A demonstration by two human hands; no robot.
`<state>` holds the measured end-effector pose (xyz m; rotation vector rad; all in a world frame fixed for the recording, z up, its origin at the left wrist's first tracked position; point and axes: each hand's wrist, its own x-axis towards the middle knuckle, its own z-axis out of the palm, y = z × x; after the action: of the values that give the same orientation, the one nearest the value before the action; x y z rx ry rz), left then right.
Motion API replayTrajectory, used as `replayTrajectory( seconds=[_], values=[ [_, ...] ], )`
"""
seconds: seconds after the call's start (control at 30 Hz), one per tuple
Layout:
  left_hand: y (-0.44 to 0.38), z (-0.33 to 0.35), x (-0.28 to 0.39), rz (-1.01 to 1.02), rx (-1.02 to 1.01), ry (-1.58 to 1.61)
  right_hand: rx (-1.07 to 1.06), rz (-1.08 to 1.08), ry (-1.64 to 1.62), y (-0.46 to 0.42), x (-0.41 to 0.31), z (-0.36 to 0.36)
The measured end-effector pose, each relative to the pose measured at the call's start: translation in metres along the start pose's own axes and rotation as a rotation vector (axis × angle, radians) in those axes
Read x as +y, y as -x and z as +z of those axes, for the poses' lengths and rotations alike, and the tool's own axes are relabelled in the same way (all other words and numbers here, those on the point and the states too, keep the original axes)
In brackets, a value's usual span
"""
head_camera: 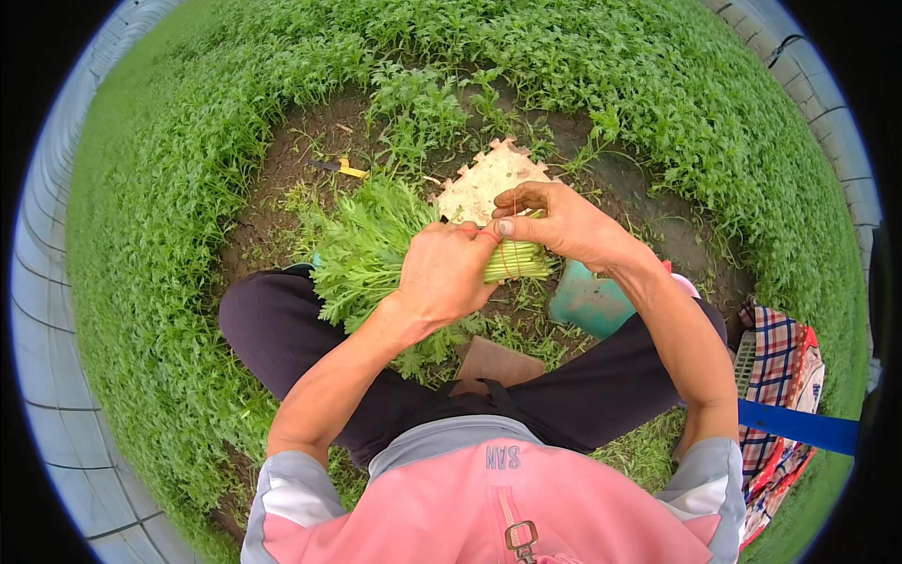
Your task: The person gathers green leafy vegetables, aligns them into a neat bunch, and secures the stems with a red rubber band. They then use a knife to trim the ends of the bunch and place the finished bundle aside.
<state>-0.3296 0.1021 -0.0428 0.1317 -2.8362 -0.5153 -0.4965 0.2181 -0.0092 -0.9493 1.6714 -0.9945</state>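
Observation:
Held across the front of my body is a bunch of leafy greens (359, 243), its leaves to the left and its cut stems (523, 262) to the right. My left hand (447, 271) wraps around the bunch where leaves meet stems. Thin red rubber band (514, 243) strands circle the stems, and a red loop also lies over my left fingers. At the stems' upper side, the thumb and fingers of my right hand (553, 218) pinch the stretched band. The underside of the bunch is hidden.
Beyond the bunch, a dirty foam mat tile (486, 183) lies on soil, with a yellow-and-black tool (345, 168) to its left. Muddy green footwear (592, 299) and a brown board (499, 363) are near my legs. Plaid cloth (771, 374) covers a crate at right. Growing greens (162, 233) surround me.

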Motion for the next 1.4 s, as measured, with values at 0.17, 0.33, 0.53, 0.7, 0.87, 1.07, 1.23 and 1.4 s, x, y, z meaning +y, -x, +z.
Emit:
replayTrajectory(
  seconds=[0.17, 0.33, 0.53, 0.7, 0.87, 1.07, 1.23, 1.4],
  values=[
    [0.003, -0.002, 0.0, 0.004, 0.01, 0.008, -0.153, 0.054, -0.06, 0.001, -0.008, -0.008],
    [0.001, -0.011, -0.002, -0.152, 0.257, 0.176, -0.066, -0.061, -0.435, 0.002, 0.016, -0.02],
    [-0.016, -0.021, 0.008, -0.333, 0.484, 0.338, 0.287, -0.466, -0.445, -0.001, 0.018, 0.048],
    [-0.026, -0.019, 0.023, -0.177, 0.644, 0.42, 0.344, -0.581, -0.519, -0.005, -0.03, 0.061],
    [-0.022, -0.038, 0.037, -0.176, 0.464, 0.559, 0.276, -0.488, -0.631, 0.007, -0.042, 0.041],
    [-0.023, -0.042, 0.039, -0.071, 0.481, 0.379, 0.13, -0.772, -0.392, 0.011, -0.05, 0.031],
    [-0.022, -0.028, 0.04, -0.027, 0.583, 0.418, 0.225, -0.886, 0.022, 0.008, -0.055, 0.028],
    [-0.035, -0.033, 0.048, -0.093, 0.739, 0.329, 0.399, -0.778, -0.31, 0.015, -0.059, 0.044]
  ],
)
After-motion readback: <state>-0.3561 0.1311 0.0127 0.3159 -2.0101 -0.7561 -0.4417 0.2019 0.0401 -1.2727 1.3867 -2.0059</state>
